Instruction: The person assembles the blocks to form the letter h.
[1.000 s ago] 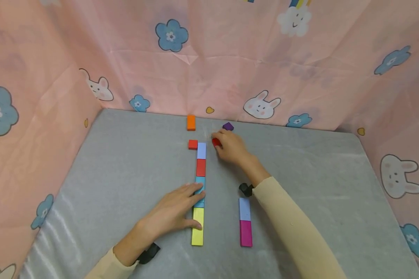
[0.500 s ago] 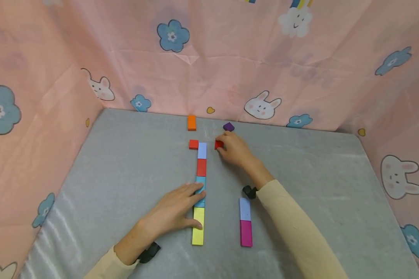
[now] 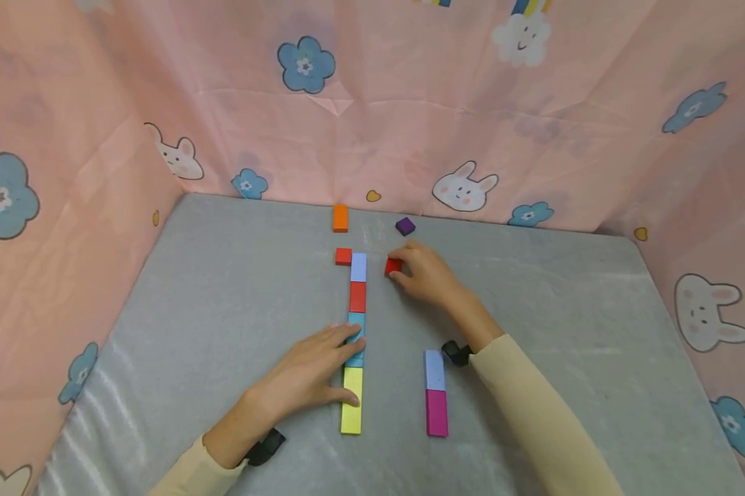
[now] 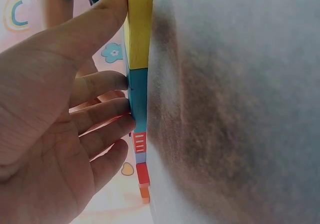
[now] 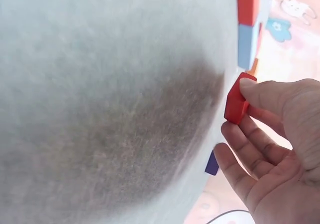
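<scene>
My left hand [image 3: 307, 368] lies over a straight row of blocks. Its fingertips touch the blue part [image 3: 355, 359] and its thumb touches the yellow part [image 3: 351, 421]. Farther up the row come a red block [image 3: 357, 297] and a periwinkle block [image 3: 358, 267]. A small red block [image 3: 344, 256] sits against the left side of the row's far end. To the right of that end, my right hand [image 3: 433, 275] pinches another red block [image 5: 235, 103] between thumb and fingers, apart from the row. Its fingers partly cover that block in the head view.
An orange block [image 3: 340, 218] and a purple block [image 3: 405, 226] lie near the back edge. Closer to me on the right, a periwinkle block [image 3: 434, 370] joins end to end with a magenta block [image 3: 437, 413]. Pink patterned cloth [image 3: 397, 124] surrounds the grey table [image 3: 223, 289].
My right hand has drawn a little toward me and to the right with the red block, leaving the purple block more exposed. My left hand has stayed in place.
</scene>
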The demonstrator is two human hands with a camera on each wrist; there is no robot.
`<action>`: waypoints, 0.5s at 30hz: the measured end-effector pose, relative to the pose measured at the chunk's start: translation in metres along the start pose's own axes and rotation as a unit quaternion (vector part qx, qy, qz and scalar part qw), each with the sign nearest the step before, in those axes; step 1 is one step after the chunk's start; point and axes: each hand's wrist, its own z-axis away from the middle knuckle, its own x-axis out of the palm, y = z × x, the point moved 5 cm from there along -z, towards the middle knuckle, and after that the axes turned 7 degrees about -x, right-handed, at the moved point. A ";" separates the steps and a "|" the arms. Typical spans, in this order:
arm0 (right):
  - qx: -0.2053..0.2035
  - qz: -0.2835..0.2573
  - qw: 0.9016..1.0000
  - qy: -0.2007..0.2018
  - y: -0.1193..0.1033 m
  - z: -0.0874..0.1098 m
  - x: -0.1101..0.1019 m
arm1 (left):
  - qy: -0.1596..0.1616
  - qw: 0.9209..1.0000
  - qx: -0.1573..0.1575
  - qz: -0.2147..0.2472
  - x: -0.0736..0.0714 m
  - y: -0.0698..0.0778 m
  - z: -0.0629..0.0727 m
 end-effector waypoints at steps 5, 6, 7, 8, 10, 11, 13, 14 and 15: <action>-0.021 -0.012 1.000 -0.002 -0.005 0.014 -0.001 | -0.001 1.000 -0.001 0.004 0.000 0.000 0.000; -0.024 -0.012 1.000 -0.003 -0.006 0.017 -0.001 | 0.000 1.000 -0.001 0.004 0.000 0.000 0.000; -0.025 -0.013 1.000 -0.004 -0.007 0.020 -0.001 | 0.000 1.000 0.000 0.003 0.000 0.000 0.000; -0.029 -0.014 0.999 -0.005 -0.008 0.023 -0.001 | 0.002 1.000 0.001 0.001 0.000 0.000 0.000; -0.036 -0.014 0.999 -0.005 -0.010 0.030 -0.001 | 0.005 1.000 0.004 -0.002 0.000 0.000 0.000; -0.039 -0.014 0.999 -0.006 -0.011 0.033 -0.002 | 0.006 1.000 0.005 -0.003 0.000 0.001 0.000; -0.045 -0.015 0.999 -0.007 -0.013 0.040 -0.002 | 0.005 1.000 0.003 -0.002 0.000 0.000 0.001; -0.046 -0.014 0.999 -0.006 -0.014 0.043 -0.003 | 0.005 1.000 0.002 -0.001 0.000 0.000 0.001; -0.047 -0.014 0.999 -0.006 -0.014 0.046 -0.003 | 0.003 1.000 -0.001 0.000 0.000 0.000 0.001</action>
